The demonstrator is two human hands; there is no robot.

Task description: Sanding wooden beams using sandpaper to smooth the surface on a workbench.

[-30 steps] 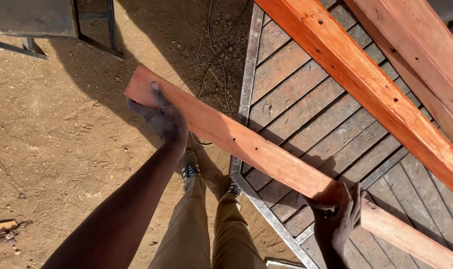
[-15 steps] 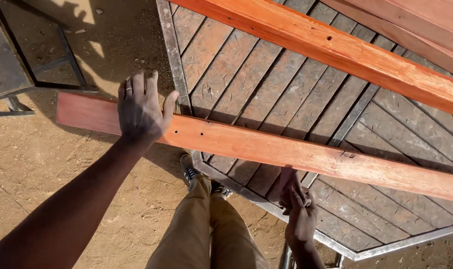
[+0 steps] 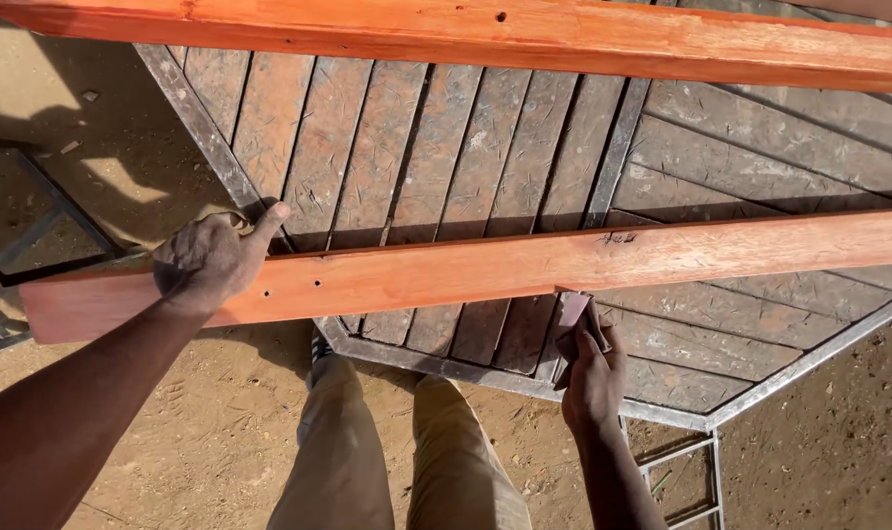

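The left hand (image 3: 213, 257) sits at the left of the frame, draped over the top edge of a long orange-red plank (image 3: 485, 272), fingers curled over the far side and thumb pointing up to the right, so it grips the wood near its left end. The right hand (image 3: 591, 371), lower and right of centre, presses a small piece of sandpaper (image 3: 570, 311) against the plank's lower edge, fingers closed around the paper.

The plank runs almost level across the middle of the frame, from the left edge to the right edge, rising slightly to the right. It lies across a round tabletop (image 3: 446, 147) made of weathered grey-brown slats inside a grey metal frame, which fills the centre and upper right of the frame. A second orange-red plank (image 3: 524, 39) crosses the top of the frame, also over the tabletop.

Below the hands, at bottom centre, the person's legs in tan trousers (image 3: 397, 461) stand on sandy ground (image 3: 220, 432). A dark metal frame (image 3: 33, 245) shows at the left edge, partly in shadow.
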